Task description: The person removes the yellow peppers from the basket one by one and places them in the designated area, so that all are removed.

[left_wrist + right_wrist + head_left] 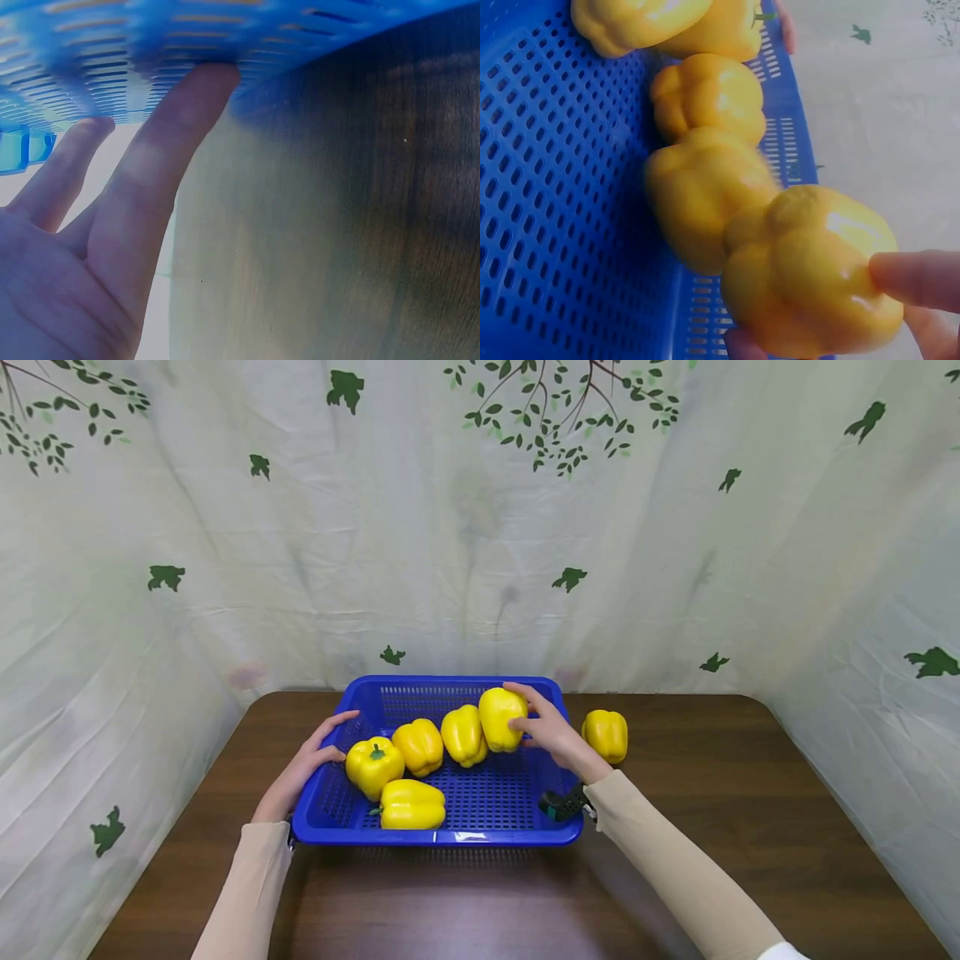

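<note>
Four peppers (417, 747) in basket (510, 837) — one in right grip (553, 731), one outside

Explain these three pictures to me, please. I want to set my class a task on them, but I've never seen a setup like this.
There is no robot: one person works with two bare hands. The large picture comes from a camera on the head, looking forward and down. The other two come from cameras worn on the left and right wrists.

A blue plastic basket stands on a brown wooden table. Four yellow peppers lie inside it, and one lone pepper sits on the table to its right. The left hand touches the basket's left side. The right hand holds another pepper at the basket's right end; whether it rests on the bottom is hard to tell.
</note>
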